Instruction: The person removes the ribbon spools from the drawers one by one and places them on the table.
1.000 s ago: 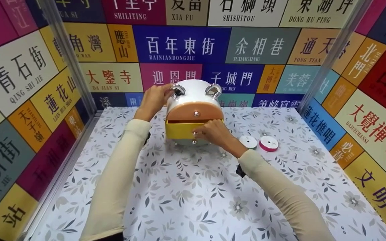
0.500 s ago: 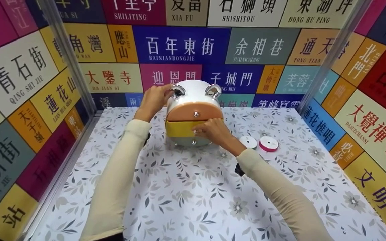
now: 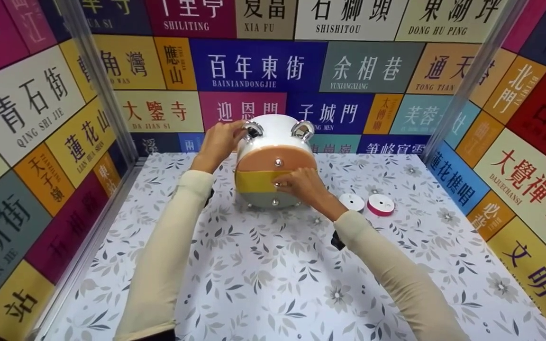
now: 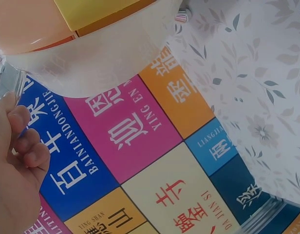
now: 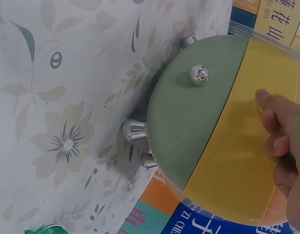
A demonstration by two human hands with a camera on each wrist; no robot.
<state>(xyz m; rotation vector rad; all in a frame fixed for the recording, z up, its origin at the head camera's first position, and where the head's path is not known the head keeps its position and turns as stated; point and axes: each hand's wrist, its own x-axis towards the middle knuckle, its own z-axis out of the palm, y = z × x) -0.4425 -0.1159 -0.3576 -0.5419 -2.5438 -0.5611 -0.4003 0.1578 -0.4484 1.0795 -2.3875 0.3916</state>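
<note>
A round-bodied white drawer box stands on the table, with silver ring-shaped ears and three drawers stacked in front. My left hand grips the left silver ear; the left wrist view has its curled fingers at that ear. At the yellow middle drawer, my right hand pinches the small silver knob, which its fingers mostly cover. That drawer's front sits flush with the orange top drawer and the green bottom drawer. Short silver feet hold the box up.
Two ribbon spools lie right of the box, close to my right wrist: a white-topped spool and a pink-edged spool. Printed sign panels wall in the leaf-patterned table behind and on both sides.
The yellow drawer, which stood out a second ago with a dark gap above it, has slid back into the box, my right hand staying at its knob. The left hand keeps its place.
</note>
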